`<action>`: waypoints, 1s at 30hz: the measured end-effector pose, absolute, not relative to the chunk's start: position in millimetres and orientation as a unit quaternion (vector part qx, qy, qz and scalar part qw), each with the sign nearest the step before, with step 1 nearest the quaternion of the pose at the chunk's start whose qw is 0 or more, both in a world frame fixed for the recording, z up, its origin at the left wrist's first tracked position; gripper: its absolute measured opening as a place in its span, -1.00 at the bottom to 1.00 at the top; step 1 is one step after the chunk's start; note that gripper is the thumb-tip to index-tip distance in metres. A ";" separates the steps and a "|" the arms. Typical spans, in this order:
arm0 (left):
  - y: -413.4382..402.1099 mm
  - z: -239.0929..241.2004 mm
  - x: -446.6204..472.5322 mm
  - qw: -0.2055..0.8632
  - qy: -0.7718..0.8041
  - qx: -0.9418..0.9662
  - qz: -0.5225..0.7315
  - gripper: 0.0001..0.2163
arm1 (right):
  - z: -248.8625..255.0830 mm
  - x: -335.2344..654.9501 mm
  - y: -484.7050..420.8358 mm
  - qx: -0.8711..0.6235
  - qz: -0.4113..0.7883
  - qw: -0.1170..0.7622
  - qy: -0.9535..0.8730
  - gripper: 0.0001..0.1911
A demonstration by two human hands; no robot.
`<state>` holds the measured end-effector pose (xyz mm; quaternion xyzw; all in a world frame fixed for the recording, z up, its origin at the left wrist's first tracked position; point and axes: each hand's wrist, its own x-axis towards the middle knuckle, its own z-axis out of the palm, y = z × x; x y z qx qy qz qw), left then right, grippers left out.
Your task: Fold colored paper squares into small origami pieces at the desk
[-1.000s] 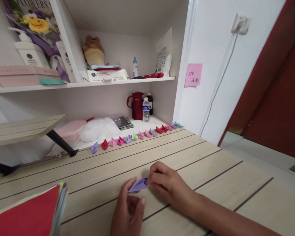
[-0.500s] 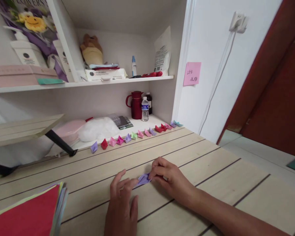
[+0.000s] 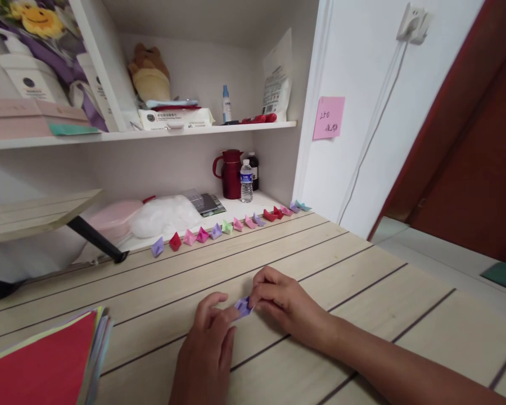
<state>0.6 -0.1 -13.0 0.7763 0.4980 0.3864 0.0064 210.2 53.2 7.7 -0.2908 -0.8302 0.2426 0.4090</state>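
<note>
A small folded piece of purple paper (image 3: pixel 243 306) lies on the wooden table (image 3: pixel 362 281), mostly covered by my fingers. My left hand (image 3: pixel 208 351) presses its fingertips down on the paper's left side. My right hand (image 3: pixel 280 304) pinches the paper's right end with curled fingers. Both hands rest low on the tabletop.
A row of several small coloured paper boats (image 3: pixel 225 226) lines the table's far edge. A stack of coloured paper sheets (image 3: pixel 46 365), red on top, lies at the front left. Behind are shelves with a red jug (image 3: pixel 229 173) and a water bottle (image 3: pixel 246 180).
The purple paper has come down from just above the table and now lies pressed flat. My left hand turned from holding it underneath to pressing on top. The paper looks smaller.
</note>
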 end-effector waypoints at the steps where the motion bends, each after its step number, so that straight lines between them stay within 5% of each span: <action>1: 0.1 -12.7 0.5 0.008 0.511 0.763 0.397 -0.73 | 7.9 210.5 53.2 -0.290 0.243 0.407 -0.831 -0.77; 20: 0.7 1.5 -3.7 0.044 0.508 0.800 0.317 -0.84 | 12.4 212.3 49.5 -0.276 0.243 0.370 -0.853 -0.76; 30: -3.6 -4.7 -5.6 -0.044 0.516 0.820 0.246 -0.77 | 8.9 209.7 44.4 -0.280 0.129 0.259 -0.915 -0.67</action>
